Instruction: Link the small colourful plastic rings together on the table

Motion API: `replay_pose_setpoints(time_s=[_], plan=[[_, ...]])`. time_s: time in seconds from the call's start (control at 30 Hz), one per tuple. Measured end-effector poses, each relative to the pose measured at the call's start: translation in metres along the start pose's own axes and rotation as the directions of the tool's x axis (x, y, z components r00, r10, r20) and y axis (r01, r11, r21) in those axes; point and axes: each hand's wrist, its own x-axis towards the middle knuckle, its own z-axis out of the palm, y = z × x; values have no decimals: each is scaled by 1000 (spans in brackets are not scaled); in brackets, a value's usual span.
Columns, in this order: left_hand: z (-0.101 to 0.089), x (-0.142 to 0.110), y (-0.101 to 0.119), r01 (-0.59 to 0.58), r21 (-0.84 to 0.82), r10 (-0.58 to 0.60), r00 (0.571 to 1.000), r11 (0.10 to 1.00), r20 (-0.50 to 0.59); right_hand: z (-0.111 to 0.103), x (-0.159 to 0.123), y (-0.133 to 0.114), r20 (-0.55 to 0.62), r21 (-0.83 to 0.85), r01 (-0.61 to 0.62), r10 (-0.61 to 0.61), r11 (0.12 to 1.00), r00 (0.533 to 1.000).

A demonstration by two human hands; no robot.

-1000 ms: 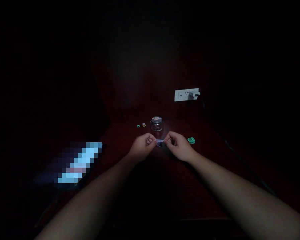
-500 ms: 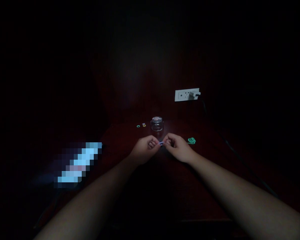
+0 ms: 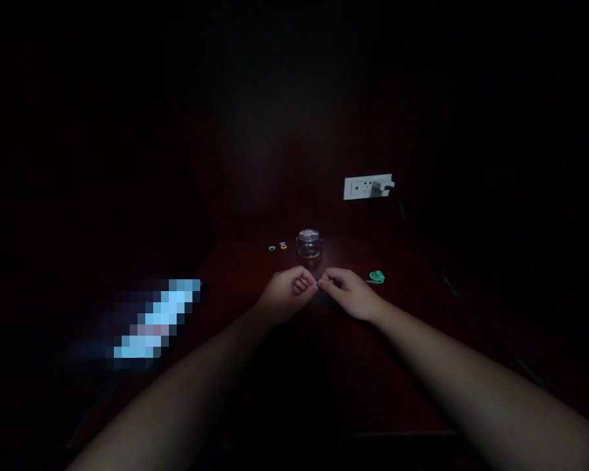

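My left hand (image 3: 287, 293) and my right hand (image 3: 346, 291) meet over the dark red table (image 3: 324, 379). Thumb and forefinger of each are pinched together, tip to tip, on a small light-purple band (image 3: 317, 282). Most of it is hidden by the fingertips, so its exact shape is unclear. Just beyond the hands stands a small clear jar (image 3: 309, 247) with a patterned lid on. To the right of my right hand lies a green coiled cord (image 3: 376, 277). Behind my left hand are a green ring (image 3: 271, 248), a yellow ring (image 3: 283, 246) and a pale purple one.
A bright, pixelated screen (image 3: 161, 320) glows at the left. A white wall socket (image 3: 368, 187) with a plugged-in charger is at the back right, its dark cable (image 3: 471, 311) running down the right side. The surroundings are very dark.
My fingertips have drawn closer together, and less of the purple band shows between them. The jar, rings and green cord stay in place.
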Motion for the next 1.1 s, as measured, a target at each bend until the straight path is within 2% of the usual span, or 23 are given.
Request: replay_pose_setpoints(time_s=[0.47,1.1], plan=[[-2,1,-9,6,74,-6,1000,997,0,0,-1,-2,-19,51,42,-41,998,999],[0,2,-4,-1,-40,0,1000,999,-26,-1,-2,-3,20,28,24,-25,999,999]])
